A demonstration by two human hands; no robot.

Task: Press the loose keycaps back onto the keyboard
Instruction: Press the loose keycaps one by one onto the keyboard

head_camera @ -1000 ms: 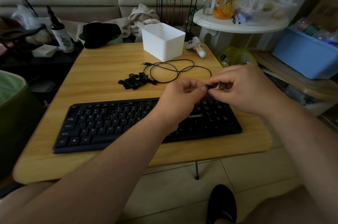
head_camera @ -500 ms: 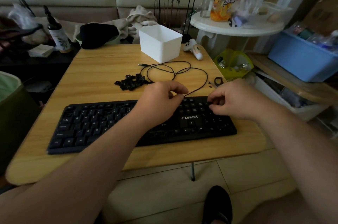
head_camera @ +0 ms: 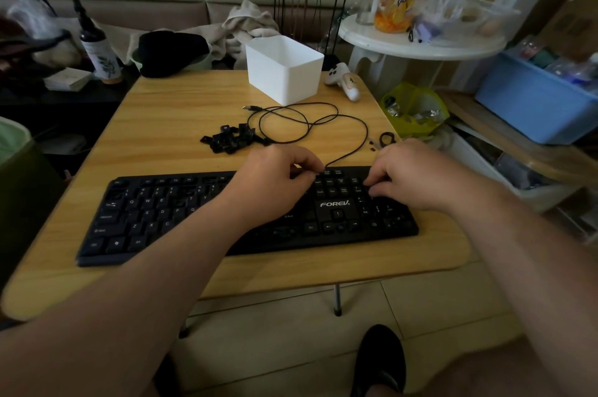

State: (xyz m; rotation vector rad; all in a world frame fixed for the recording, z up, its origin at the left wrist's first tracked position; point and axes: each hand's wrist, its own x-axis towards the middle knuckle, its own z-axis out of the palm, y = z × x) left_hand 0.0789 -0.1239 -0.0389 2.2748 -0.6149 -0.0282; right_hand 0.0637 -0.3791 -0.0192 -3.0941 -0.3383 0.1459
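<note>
A black keyboard lies across the near half of the wooden table. A pile of several loose black keycaps sits behind it, near the middle of the table. My left hand is on the keyboard's back edge where the cable leaves, its fingers curled round that edge. My right hand is over the number pad, with curled fingertips pinching down on a small keycap there. The keycap itself is hidden under the fingers.
The keyboard's black cable loops behind the hands. A white plastic bin and a white controller stand at the table's back. A small black ring lies near the right edge. A white round side table and a blue crate are to the right.
Both hands pinched a keycap in the air, then dropped to the keyboard. The right hand went to the number pad and the left settled on the back edge.
</note>
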